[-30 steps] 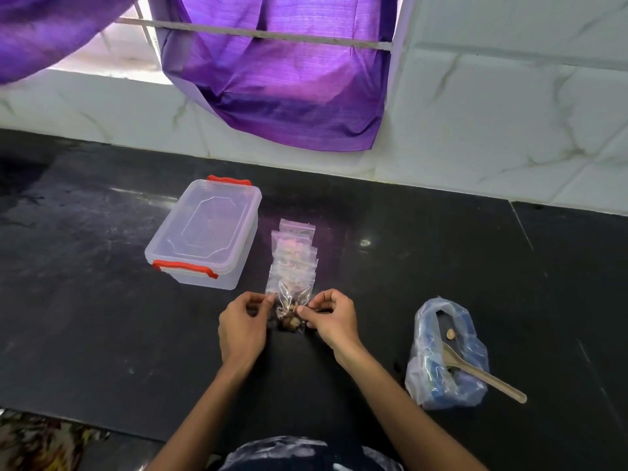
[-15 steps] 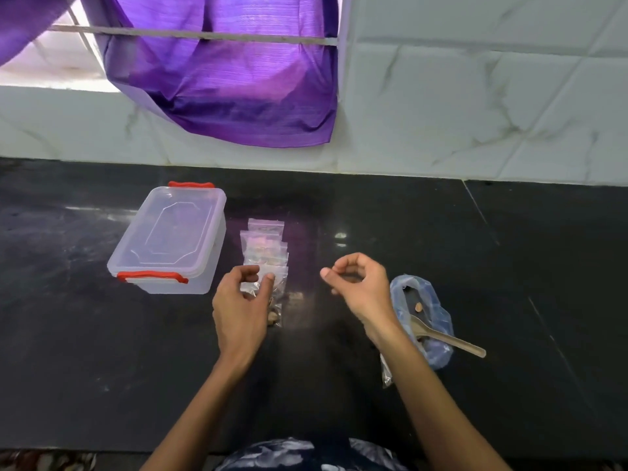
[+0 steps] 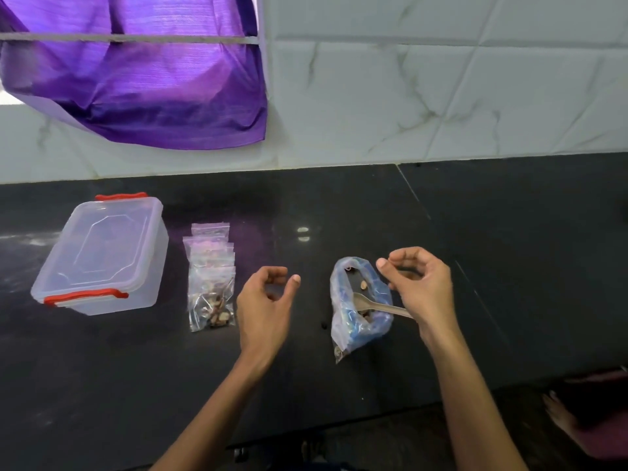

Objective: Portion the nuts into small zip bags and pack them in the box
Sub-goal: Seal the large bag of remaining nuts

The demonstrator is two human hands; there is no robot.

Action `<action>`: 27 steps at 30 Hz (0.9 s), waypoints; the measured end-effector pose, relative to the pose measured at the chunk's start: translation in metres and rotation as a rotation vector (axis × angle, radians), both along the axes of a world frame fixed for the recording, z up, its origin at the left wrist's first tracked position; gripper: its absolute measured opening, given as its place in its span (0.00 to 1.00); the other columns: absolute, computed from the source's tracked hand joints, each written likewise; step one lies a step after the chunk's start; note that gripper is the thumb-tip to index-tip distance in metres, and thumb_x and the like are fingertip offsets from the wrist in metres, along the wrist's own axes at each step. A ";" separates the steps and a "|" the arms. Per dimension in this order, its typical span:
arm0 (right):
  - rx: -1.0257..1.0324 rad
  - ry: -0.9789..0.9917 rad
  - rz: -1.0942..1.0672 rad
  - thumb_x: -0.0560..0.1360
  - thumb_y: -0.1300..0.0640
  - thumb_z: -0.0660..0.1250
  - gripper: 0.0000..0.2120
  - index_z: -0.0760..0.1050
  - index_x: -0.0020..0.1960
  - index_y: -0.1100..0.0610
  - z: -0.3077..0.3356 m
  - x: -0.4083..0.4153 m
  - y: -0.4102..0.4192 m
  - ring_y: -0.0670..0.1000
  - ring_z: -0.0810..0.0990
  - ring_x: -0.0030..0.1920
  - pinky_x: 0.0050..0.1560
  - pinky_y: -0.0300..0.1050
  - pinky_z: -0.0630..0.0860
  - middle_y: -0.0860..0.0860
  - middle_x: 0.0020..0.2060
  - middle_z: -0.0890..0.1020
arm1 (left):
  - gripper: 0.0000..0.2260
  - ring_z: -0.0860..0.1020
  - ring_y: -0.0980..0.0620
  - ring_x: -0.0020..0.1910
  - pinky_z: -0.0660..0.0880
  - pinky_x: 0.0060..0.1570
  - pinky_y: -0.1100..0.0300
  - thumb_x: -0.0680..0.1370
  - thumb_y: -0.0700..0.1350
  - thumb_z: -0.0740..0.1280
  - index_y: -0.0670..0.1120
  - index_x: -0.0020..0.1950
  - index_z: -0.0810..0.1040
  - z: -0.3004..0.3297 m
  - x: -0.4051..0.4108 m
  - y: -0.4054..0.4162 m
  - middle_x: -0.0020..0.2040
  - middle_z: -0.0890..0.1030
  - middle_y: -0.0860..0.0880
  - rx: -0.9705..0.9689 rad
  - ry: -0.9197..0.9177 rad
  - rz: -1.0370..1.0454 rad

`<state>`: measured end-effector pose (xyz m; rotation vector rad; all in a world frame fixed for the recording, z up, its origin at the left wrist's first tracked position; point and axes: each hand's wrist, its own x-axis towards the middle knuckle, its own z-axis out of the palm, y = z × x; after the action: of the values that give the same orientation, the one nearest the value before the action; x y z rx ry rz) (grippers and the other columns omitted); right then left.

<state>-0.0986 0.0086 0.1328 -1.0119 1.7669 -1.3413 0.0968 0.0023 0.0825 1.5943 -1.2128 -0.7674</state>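
A small zip bag with nuts (image 3: 212, 302) lies flat on the black counter (image 3: 136, 368), at the front of a row of overlapping empty zip bags (image 3: 210, 248). Left of them stands the clear box (image 3: 98, 256), its lid on and its red latches down. My left hand (image 3: 266, 300) hovers just right of the filled bag, fingers loosely curled, holding nothing. My right hand (image 3: 419, 283) is over the right side of the bluish bag of nuts (image 3: 353, 321), fingers loosely curled above the handle of the spoon (image 3: 372, 302) that sticks out of it.
A purple cloth (image 3: 136, 90) hangs on a line in front of the white tiled wall (image 3: 441, 96). The counter's front edge runs below my forearms. Someone's foot (image 3: 560, 416) shows on the floor at the lower right.
Both hands let go of the filled zip bag, which now lies on the counter. My right hand moved right to the nut bag and spoon; my left hand drew away rightward. The camera turned right.
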 end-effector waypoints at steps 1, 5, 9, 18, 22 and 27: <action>0.011 0.040 0.002 0.70 0.60 0.74 0.06 0.78 0.44 0.56 -0.003 -0.004 0.003 0.41 0.80 0.37 0.32 0.31 0.75 0.47 0.38 0.82 | 0.05 0.79 0.56 0.39 0.73 0.39 0.62 0.74 0.47 0.72 0.50 0.47 0.79 -0.002 -0.004 0.002 0.42 0.81 0.55 0.013 0.008 -0.008; 0.091 0.184 0.006 0.71 0.58 0.73 0.05 0.80 0.45 0.51 -0.019 -0.019 0.015 0.41 0.80 0.42 0.39 0.34 0.74 0.44 0.39 0.82 | 0.04 0.78 0.58 0.38 0.71 0.36 0.66 0.74 0.46 0.72 0.49 0.46 0.79 -0.007 -0.026 0.010 0.40 0.81 0.54 0.067 0.036 -0.053; 0.185 0.293 0.031 0.72 0.56 0.72 0.08 0.80 0.51 0.51 -0.034 -0.028 0.023 0.37 0.76 0.41 0.38 0.30 0.70 0.40 0.42 0.80 | 0.05 0.78 0.58 0.40 0.70 0.36 0.67 0.74 0.47 0.72 0.49 0.47 0.79 -0.014 -0.045 0.012 0.40 0.80 0.55 0.131 0.064 -0.097; 0.343 0.331 0.075 0.74 0.57 0.70 0.14 0.78 0.60 0.54 -0.055 -0.034 0.022 0.39 0.73 0.43 0.35 0.27 0.65 0.48 0.54 0.81 | 0.13 0.78 0.56 0.44 0.71 0.41 0.62 0.74 0.54 0.71 0.47 0.52 0.78 -0.029 -0.060 0.013 0.45 0.81 0.53 0.332 0.049 -0.075; 0.383 0.322 0.054 0.74 0.60 0.69 0.10 0.80 0.55 0.56 -0.056 -0.035 0.020 0.40 0.75 0.41 0.34 0.28 0.65 0.48 0.50 0.82 | 0.13 0.79 0.55 0.37 0.76 0.37 0.58 0.74 0.55 0.71 0.45 0.49 0.81 -0.035 -0.061 0.011 0.38 0.82 0.52 0.368 0.080 -0.104; 0.370 0.251 0.005 0.74 0.60 0.69 0.06 0.82 0.50 0.55 -0.046 -0.038 0.025 0.45 0.79 0.42 0.42 0.37 0.74 0.49 0.44 0.83 | 0.12 0.79 0.54 0.37 0.74 0.36 0.59 0.75 0.53 0.70 0.45 0.48 0.82 -0.036 -0.062 0.011 0.38 0.82 0.50 0.362 0.119 -0.128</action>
<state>-0.1370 0.0340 0.0870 -1.0039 2.0988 -0.8635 0.0352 0.0137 0.0463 1.7409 -1.1434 -1.2018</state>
